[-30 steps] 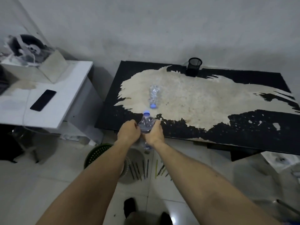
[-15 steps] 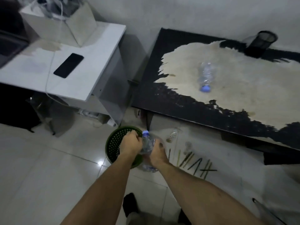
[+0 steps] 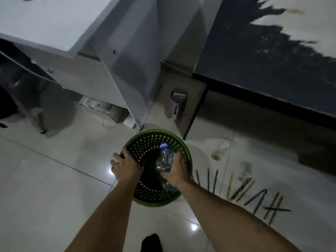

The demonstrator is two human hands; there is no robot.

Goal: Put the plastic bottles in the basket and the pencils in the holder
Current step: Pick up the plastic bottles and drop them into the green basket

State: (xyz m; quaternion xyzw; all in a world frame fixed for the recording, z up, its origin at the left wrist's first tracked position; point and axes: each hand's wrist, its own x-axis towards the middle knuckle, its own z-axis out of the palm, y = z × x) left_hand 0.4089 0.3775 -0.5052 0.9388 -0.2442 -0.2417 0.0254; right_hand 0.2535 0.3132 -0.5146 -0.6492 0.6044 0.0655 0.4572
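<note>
Two bare forearms reach in from the bottom edge, with no sleeves, cuffs or wristbands showing anywhere along them. The left hand (image 3: 127, 163) and the right hand (image 3: 177, 170) are both uncovered, with no gloves (rings or a watch cannot be made out in the dim light). Fine hair shows faintly along the right forearm. At the bottom centre a dark rounded shape (image 3: 150, 242) reads as a foot in a black sock or shoe; which one cannot be told.

head cam | looks steeply down | near basket (image 3: 187, 157) on floor (image 3: 45, 188)
</note>
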